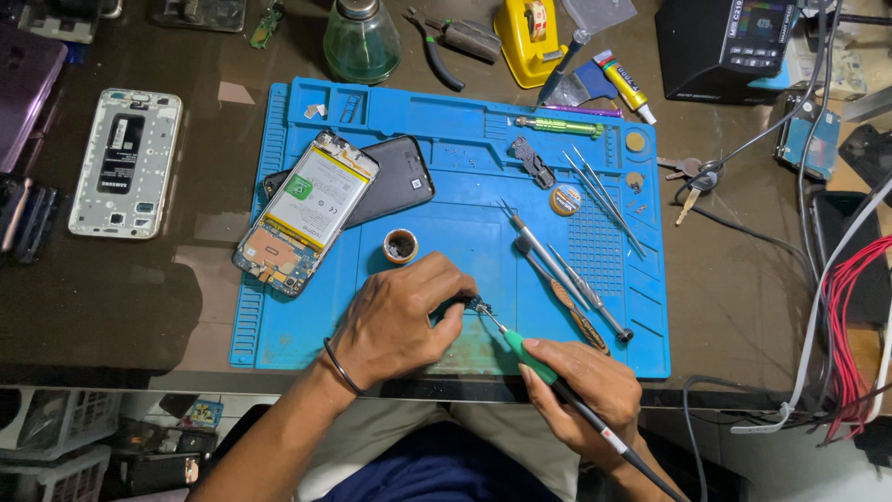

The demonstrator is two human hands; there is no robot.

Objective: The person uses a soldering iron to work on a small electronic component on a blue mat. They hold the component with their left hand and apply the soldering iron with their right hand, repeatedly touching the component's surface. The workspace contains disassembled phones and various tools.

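My left hand (400,316) rests on the blue work mat (437,204) and pinches a small dark circuit part (472,303) between thumb and fingers. A thin black band circles that wrist. My right hand (585,390) grips a soldering iron (534,358) with a green collar and black handle. Its metal tip touches the small part right beside my left fingertips. An opened phone (307,212) with its battery showing lies on the mat's left side, over a dark back cover (400,177). A small round flux tin (400,245) sits just above my left hand.
Tweezers (604,195), screwdrivers (557,270) and a solder spool (565,199) lie on the mat's right half. A white phone frame (125,163) lies at left. A glass bottle (361,39), pliers (437,46), yellow tape dispenser (528,37), black station (725,46) and red wires (850,316) ring the mat.
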